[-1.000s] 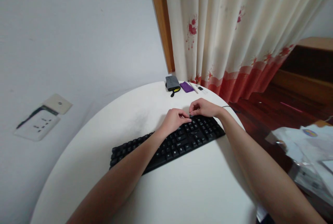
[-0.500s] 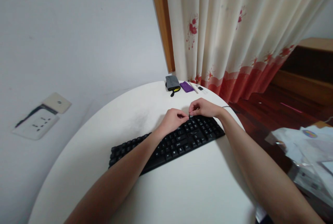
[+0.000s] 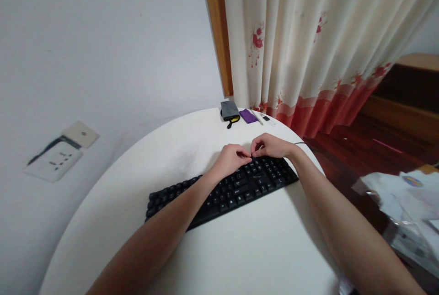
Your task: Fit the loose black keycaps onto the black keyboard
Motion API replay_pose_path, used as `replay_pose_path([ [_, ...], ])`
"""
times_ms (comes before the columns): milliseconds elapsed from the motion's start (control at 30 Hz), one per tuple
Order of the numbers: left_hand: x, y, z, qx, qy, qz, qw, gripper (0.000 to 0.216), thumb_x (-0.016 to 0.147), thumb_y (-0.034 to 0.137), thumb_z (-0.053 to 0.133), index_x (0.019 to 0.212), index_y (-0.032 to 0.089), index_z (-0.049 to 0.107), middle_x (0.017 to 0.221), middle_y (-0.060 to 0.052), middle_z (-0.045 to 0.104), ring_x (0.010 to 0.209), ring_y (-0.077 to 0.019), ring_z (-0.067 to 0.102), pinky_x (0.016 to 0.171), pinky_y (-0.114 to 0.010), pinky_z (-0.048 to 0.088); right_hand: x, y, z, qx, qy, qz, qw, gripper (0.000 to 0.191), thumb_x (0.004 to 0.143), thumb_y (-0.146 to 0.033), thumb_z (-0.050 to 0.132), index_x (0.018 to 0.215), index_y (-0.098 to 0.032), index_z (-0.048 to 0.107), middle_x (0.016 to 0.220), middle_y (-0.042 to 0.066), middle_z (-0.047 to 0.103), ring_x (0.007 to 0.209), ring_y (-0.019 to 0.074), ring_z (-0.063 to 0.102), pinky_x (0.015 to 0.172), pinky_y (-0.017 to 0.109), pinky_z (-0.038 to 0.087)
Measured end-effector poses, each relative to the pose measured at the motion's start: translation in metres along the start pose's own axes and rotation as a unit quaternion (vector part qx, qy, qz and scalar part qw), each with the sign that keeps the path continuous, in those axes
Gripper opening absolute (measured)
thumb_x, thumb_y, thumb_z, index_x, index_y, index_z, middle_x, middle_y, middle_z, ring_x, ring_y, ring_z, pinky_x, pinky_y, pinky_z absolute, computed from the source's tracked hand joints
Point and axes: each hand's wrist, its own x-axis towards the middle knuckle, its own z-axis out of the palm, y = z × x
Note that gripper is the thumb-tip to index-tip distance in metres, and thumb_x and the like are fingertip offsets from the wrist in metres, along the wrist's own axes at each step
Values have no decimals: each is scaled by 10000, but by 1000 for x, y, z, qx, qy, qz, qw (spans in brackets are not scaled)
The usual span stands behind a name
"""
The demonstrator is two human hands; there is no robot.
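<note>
A black keyboard [image 3: 240, 186] lies at a slant on a round white table [image 3: 219, 258]. My left hand [image 3: 233, 158] reaches across it, thumb and fingertips pinched together at its far edge. Close by on the right, my right hand [image 3: 269, 146] is bent with thumb and index finger pressed together at the same edge. The fingertips of both hands nearly meet. Whatever small thing may be between them is too small to make out. My left forearm hides part of the keys.
At the table's far edge lie a grey pouch [image 3: 230, 110], a purple cloth [image 3: 248, 115], a pale stick [image 3: 257, 117] and a small black-and-white item [image 3: 266, 119]. A thin cable [image 3: 299, 142] runs off right. Wall sockets [image 3: 56, 160] are left, plastic bags [image 3: 401, 194] right.
My right hand has shifted slightly, its fingertips lower against the keyboard's far edge. My left hand stays pinched beside it. The whole view has moved a little.
</note>
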Motion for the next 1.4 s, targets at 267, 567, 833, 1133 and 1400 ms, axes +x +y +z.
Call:
replay_pose_path([
  [267,1,-5,0,5,-1,10,1000,65,733,224,748,752,162,757,763,-41,743,715,-171,678,707,-274,527,0,2,1,-14,-8,1,1000,164,699,-263,685,820,-154,682,772,16,676,717,154,582,705,272,445],
  [567,2,1,-2,-5,-10,-15,1000,80,761,201,680,743,148,737,718,-33,719,679,-153,642,683,-264,499,1,5,1,-42,-15,-2,999,154,760,-252,609,817,-144,703,772,27,698,715,156,586,698,268,448],
  [833,2,-2,2,-19,-34,-65,997,117,724,189,710,832,145,726,767,-45,722,712,-162,661,677,-261,501,4,9,3,-49,-3,19,999,172,738,-283,658,831,-147,704,763,26,694,701,154,582,667,260,442],
  [1133,8,-3,4,-27,-21,-125,992,60,701,195,722,732,144,720,660,-14,681,626,-137,600,630,-253,450,9,10,6,-83,12,78,993,157,692,-250,707,815,-152,721,739,33,705,690,169,602,642,262,450],
  [1400,6,-5,1,-29,7,-83,996,205,821,304,608,761,152,731,757,-33,724,730,-165,641,704,-266,464,4,11,2,-77,63,44,994,285,828,-403,593,785,-145,706,750,49,709,703,176,597,688,284,446],
])
